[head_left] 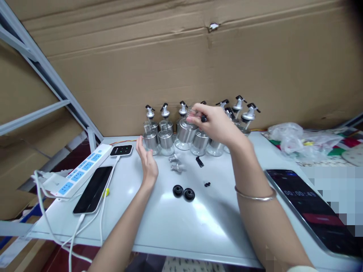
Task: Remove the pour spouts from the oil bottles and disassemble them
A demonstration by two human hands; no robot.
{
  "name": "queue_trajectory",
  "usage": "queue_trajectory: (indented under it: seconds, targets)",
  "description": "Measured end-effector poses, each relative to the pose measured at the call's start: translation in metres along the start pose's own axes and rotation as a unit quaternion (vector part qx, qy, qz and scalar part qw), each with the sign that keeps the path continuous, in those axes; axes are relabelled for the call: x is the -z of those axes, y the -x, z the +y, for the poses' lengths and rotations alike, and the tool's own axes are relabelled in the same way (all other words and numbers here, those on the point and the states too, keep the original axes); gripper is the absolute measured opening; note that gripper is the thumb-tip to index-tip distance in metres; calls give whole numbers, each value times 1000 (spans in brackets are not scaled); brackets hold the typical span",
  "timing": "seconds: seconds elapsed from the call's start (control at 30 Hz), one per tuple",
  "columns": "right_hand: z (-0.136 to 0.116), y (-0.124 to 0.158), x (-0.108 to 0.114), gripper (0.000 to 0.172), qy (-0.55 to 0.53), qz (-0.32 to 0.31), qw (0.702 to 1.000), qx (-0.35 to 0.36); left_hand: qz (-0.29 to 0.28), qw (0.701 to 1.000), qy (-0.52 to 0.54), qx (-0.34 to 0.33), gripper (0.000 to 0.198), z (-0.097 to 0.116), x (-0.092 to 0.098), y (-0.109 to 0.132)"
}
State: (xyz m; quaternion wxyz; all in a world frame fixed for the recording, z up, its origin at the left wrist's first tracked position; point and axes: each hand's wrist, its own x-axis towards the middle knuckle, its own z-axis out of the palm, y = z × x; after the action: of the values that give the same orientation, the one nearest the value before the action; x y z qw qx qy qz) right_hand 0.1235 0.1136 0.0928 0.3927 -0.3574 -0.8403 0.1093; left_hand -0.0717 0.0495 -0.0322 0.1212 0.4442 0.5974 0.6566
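Observation:
A row of several small glass bottles with metal sleeves and spout caps stands at the back of the white table [198,219]. My right hand [215,124] is closed on the top of one bottle [185,132] in the middle of the row, with a small black part pinched in the fingers. My left hand [147,158] hovers open just left of it, near the leftmost bottles [150,138], holding nothing. Loose parts lie in front: a silver spout piece [176,164], a black clip [199,161], two black round seals [183,192] and tiny black bits [207,184].
A white power strip [82,172], a black phone [93,189] on a cable and a small black device [121,150] lie at the left. A tablet showing a timer [312,207] lies at the right, crumpled plastic bags [297,138] behind it. Cardboard [198,56] backs the table.

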Motion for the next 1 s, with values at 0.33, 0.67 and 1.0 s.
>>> queue_trajectory:
  seconds: [0.33, 0.67, 1.0]
  targets:
    - [28, -3, -42, 5, 118, -65, 990, -28, -69, 980, 45, 179, 66, -5, -8, -6]
    - [1, -3, -22, 16, -36, 57, 997, -29, -106, 979, 49, 168, 80, -9, -8, -1]
    - [-14, 57, -48, 23, -155, 46, 983, -85, -251, 953, -49, -161, 63, 25, -13, 43]
